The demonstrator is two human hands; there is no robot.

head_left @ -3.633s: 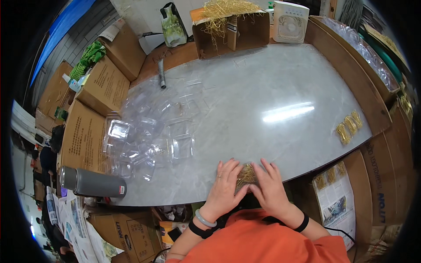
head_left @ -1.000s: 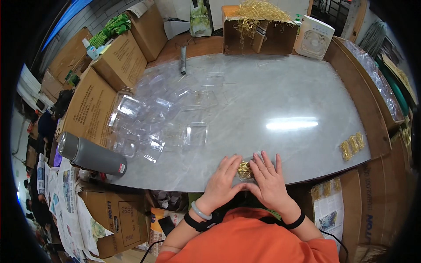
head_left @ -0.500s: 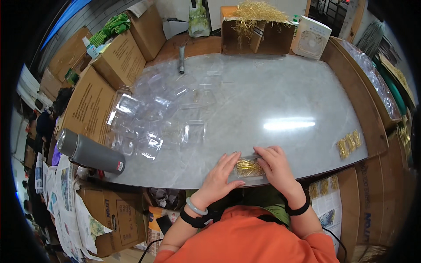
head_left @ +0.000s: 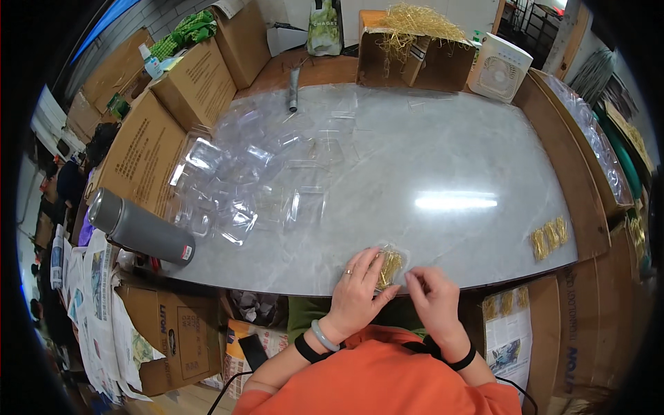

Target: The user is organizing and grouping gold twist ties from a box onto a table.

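A small clear plastic box (head_left: 391, 270) filled with thin gold wire pieces lies near the front edge of the grey table (head_left: 387, 159), slightly turned. My left hand (head_left: 357, 290) holds it from the left, fingers along its far left side and thumb at its near end. Just right of the box is my right hand (head_left: 436, 297), fingers curled into a pinch at its near right side. Whether those fingertips hold something is hidden. Three gold wire bundles (head_left: 548, 238) stand side by side at the table's right edge.
Empty clear plastic boxes (head_left: 238, 166) spread over the left of the table. A grey flask (head_left: 142, 228) lies at the left edge. At the back stand a cardboard box (head_left: 453, 66) with gold wire pieces (head_left: 422, 22) heaped on it, and a white fan (head_left: 499, 69).
The box has turned from lying crosswise to pointing away from me. My right hand has come off its right end, moved nearer to me and curled its fingers.
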